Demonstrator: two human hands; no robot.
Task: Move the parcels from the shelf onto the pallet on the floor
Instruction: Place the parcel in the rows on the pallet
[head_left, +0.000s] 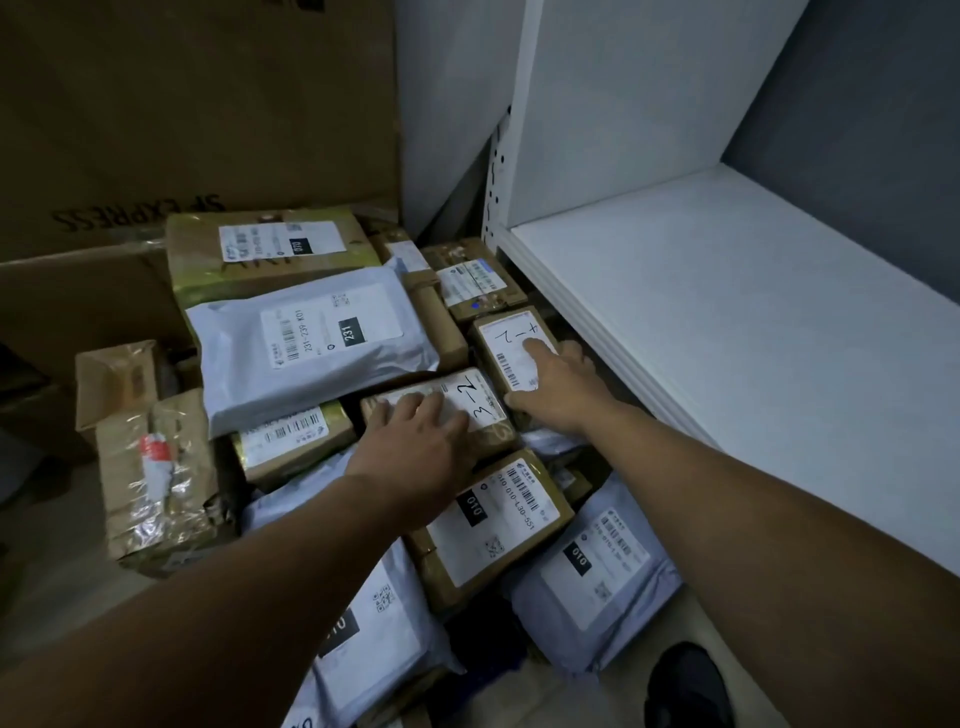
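Several parcels lie piled low on the floor left of a white shelf (727, 322), whose board is bare. My left hand (415, 447) lies flat on a brown box labelled "3-2" (480, 402), fingers spread over its label. My right hand (558, 387) rests on a small brown box with a handwritten white label (506, 338), fingers on its top and thumb at its near edge. Around them lie a grey mailer marked 231 (311, 348), a box marked 010 (498, 514) and more grey mailers (597, 577). The pallet under the pile is hidden.
Big cardboard cartons (182, 130) stand behind and to the left of the pile. A taped brown box (156, 478) sits at the left edge. A dark shoe (685, 686) shows at the bottom right, on the floor by the shelf.
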